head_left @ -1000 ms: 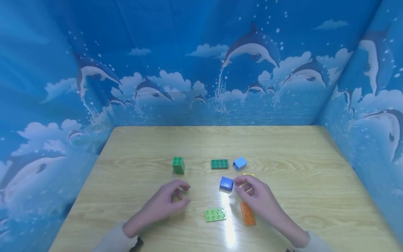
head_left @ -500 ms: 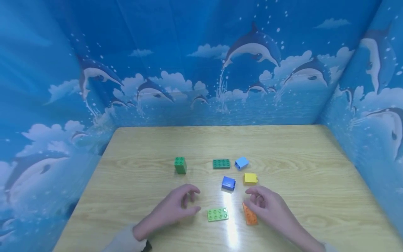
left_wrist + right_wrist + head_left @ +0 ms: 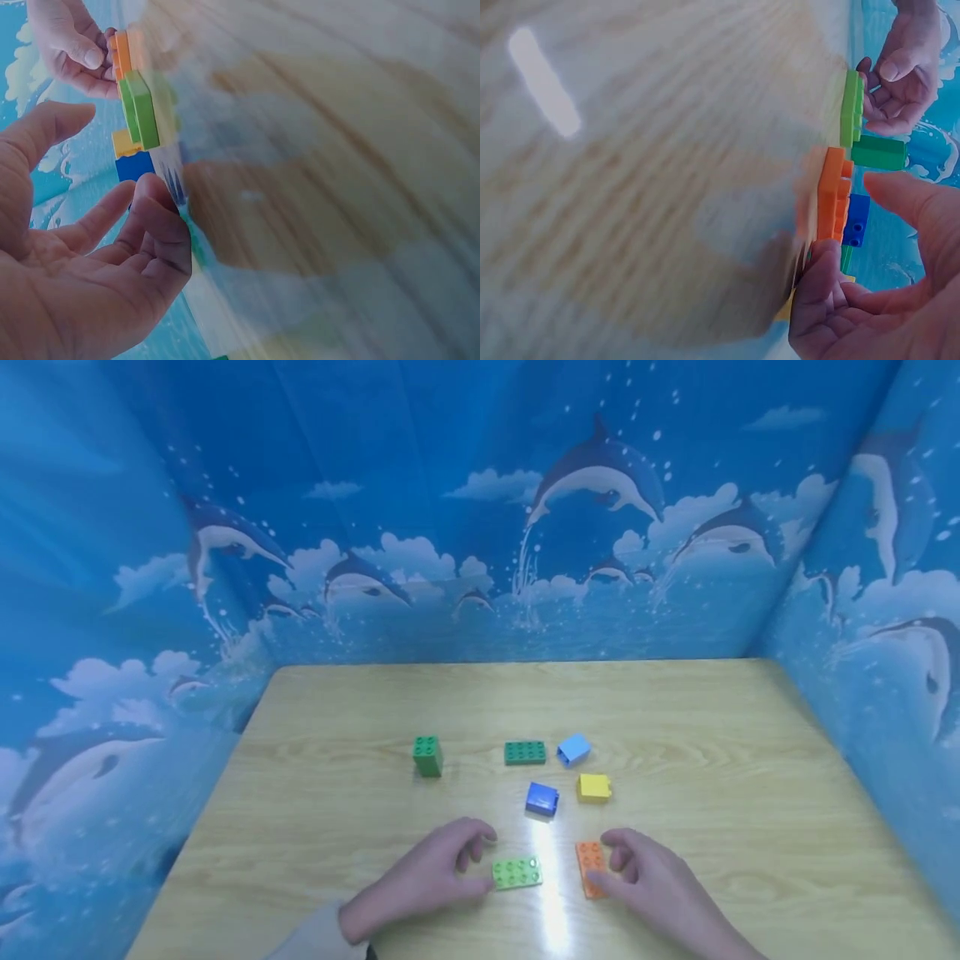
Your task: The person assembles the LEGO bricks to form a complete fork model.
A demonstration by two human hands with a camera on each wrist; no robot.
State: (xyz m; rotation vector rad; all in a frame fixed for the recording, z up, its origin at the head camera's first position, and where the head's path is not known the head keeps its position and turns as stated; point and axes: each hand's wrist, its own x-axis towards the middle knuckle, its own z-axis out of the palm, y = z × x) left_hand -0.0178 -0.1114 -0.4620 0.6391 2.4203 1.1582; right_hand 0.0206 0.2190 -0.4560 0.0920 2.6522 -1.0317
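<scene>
My left hand (image 3: pixel 435 878) is just left of a light green flat toy brick (image 3: pixel 517 872), thumb and fingers apart around its left end and nothing held. In the left wrist view a gap shows between the thumb and the bent fingers. On the other side, my right hand (image 3: pixel 660 883) is at an orange flat brick (image 3: pixel 589 856), the thumb over its near right part in the head view. The right wrist view shows curled fingers close to one end of the orange brick (image 3: pixel 831 196), with the thumb standing away; whether they touch it, I cannot tell.
Beyond the hands lie a dark blue brick (image 3: pixel 542 799) and a yellow brick (image 3: pixel 593 788). Farther back are a light blue brick (image 3: pixel 573 750), a dark green flat brick (image 3: pixel 525 752) and a tall green brick (image 3: pixel 428 757). Dolphin-printed curtains (image 3: pixel 480 527) surround the wooden table (image 3: pixel 337 718).
My right hand has left the dark blue brick's side and come nearer to the orange brick, uncovering the yellow brick. The left hand has moved right and nearer, up to the light green brick.
</scene>
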